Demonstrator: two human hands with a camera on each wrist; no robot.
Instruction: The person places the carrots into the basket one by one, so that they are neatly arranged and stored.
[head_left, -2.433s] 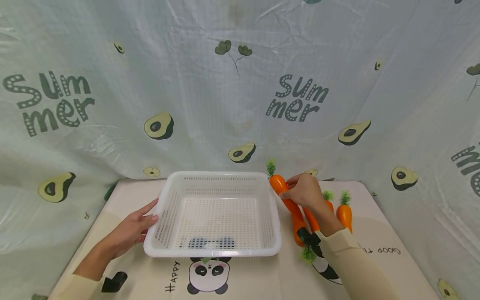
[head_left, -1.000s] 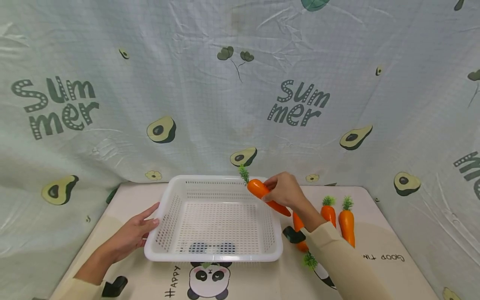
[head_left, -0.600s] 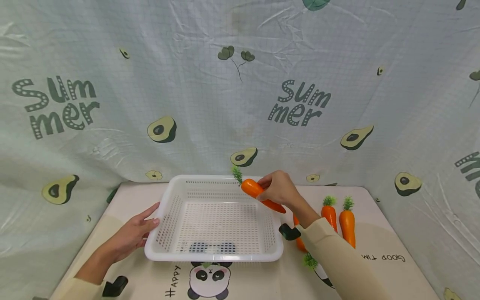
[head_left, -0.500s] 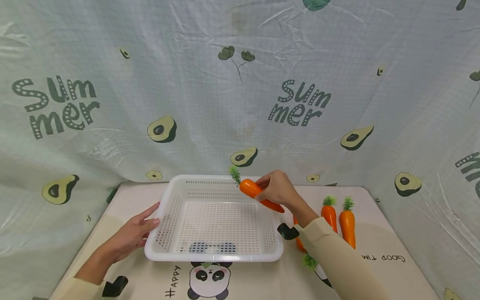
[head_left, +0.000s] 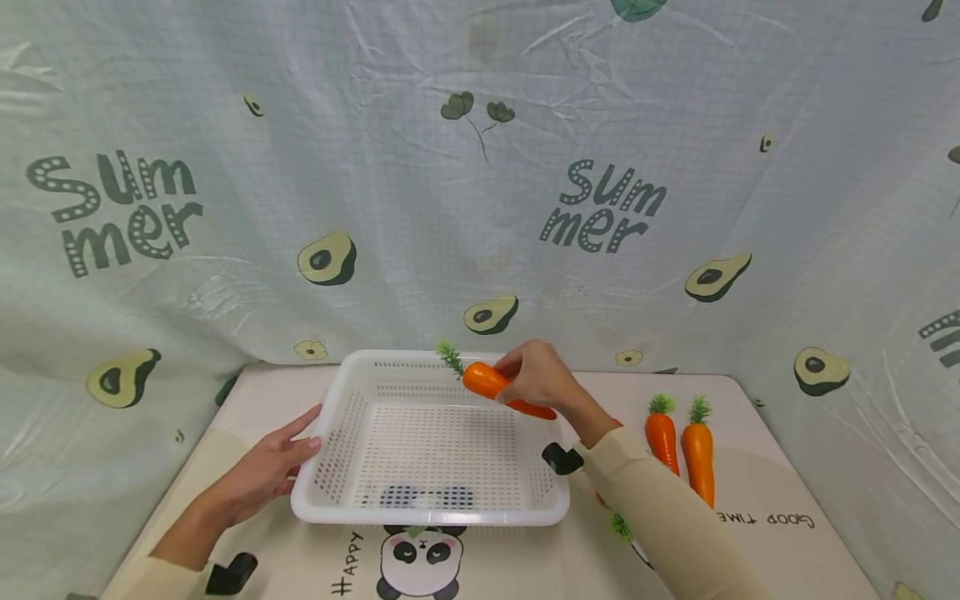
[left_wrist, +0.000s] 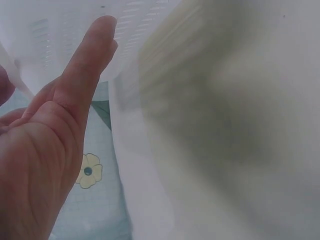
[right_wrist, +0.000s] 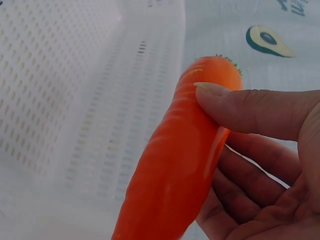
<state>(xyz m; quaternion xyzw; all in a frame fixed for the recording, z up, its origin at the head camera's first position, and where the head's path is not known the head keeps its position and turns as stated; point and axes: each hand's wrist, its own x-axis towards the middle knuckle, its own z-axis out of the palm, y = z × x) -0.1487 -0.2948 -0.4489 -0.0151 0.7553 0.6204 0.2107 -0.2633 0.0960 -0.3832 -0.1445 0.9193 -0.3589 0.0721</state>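
Observation:
My right hand (head_left: 542,375) pinches an orange carrot (head_left: 482,379) with a green leafy top, holding it aslant above the right part of a white perforated plastic basket (head_left: 431,517). Its leaves point to the far left, and its thin tip points toward the right rim. In the right wrist view, the thumb presses the top of the carrot (right_wrist: 167,165) and the other fingers lie behind it. My left hand (head_left: 262,467) touches the basket's left rim, its fingers mostly straight along the outer wall. The basket holds nothing that I can see.
Two carrots, one nearer (head_left: 662,437) and one farther right (head_left: 699,458), lie on the table right of my arm. Green leaves (head_left: 621,527) show beside the right sleeve, the rest mostly covered. A patterned curtain (head_left: 480,208) stands behind the table.
My right hand has lifted the carrot from the group at the right and carried it leftward over the basket's right side. My left hand stays at the left rim.

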